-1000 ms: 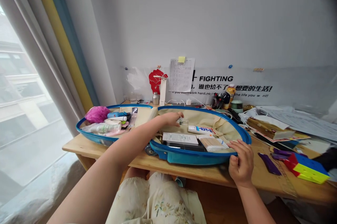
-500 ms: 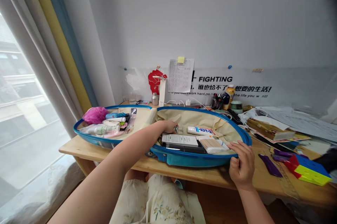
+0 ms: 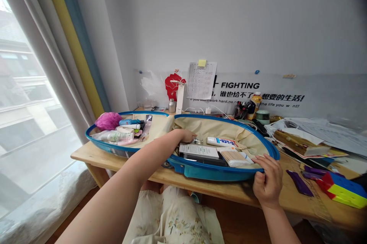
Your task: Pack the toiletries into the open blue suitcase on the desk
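Reaching at frame centre with one left hand to one small clear container inside one open blue suitcase, fingertips at it, but cannot tell whether pinching it. Holding the suitcase at lower right with one right hand, fingers loosely together over the edge, thumb apart below. Can count, right of centre, one white tube and one cotton swab pack.
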The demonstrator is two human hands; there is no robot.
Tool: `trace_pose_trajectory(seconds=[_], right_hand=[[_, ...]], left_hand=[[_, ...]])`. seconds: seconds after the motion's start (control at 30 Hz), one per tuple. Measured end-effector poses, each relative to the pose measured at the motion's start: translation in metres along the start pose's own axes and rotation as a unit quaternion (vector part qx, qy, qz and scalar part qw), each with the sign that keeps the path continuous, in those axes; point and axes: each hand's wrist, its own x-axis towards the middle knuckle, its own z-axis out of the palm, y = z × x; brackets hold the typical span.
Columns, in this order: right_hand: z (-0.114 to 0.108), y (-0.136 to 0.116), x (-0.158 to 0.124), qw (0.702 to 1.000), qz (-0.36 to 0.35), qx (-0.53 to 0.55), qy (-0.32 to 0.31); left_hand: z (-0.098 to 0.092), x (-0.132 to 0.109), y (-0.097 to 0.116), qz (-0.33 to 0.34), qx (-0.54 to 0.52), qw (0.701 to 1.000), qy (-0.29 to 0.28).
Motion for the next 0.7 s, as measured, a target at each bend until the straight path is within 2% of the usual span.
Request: trace_pose_trajectory(seconds=[0.07,0.13,0.2,0.27,0.33,0.43,0.53,0.63,0.7], right_hand=[[0.000,0.000,0.000,1.000,-0.002,0.001,0.003],[0.000,0.000,0.000,1.000,-0.003,0.003,0.006],[0.000,0.000,0.000,1.000,-0.001,0.005,0.004],[0.000,0.000,0.000,1.000,0.002,0.008,0.003],[0.000,0.000,0.000,1.000,0.005,0.013,0.007],[0.001,0.001,0.000,1.000,0.008,0.018,0.011],[0.001,0.001,0.000,1.000,0.010,0.009,0.006],[0.001,0.002,-0.001,1.000,0.007,0.001,-0.001],[0.001,0.002,-0.001,1.000,0.002,-0.002,-0.001]], left_hand=[[-0.009,-0.005,0.007,-0.018,-0.007,0.999,0.039],[-0.023,-0.013,0.010,-0.038,-0.012,0.994,0.101],[-0.041,-0.025,0.004,-0.063,-0.013,0.984,0.169],[-0.060,-0.044,-0.014,-0.105,-0.007,0.972,0.212],[-0.074,-0.070,-0.042,-0.158,0.004,0.963,0.219],[-0.083,-0.122,-0.094,-0.233,0.027,0.957,0.168],[-0.077,-0.179,-0.139,-0.294,0.055,0.950,0.085],[-0.061,-0.222,-0.168,-0.339,0.072,0.938,0.009],[-0.049,-0.238,-0.179,-0.357,0.080,0.930,-0.025]])
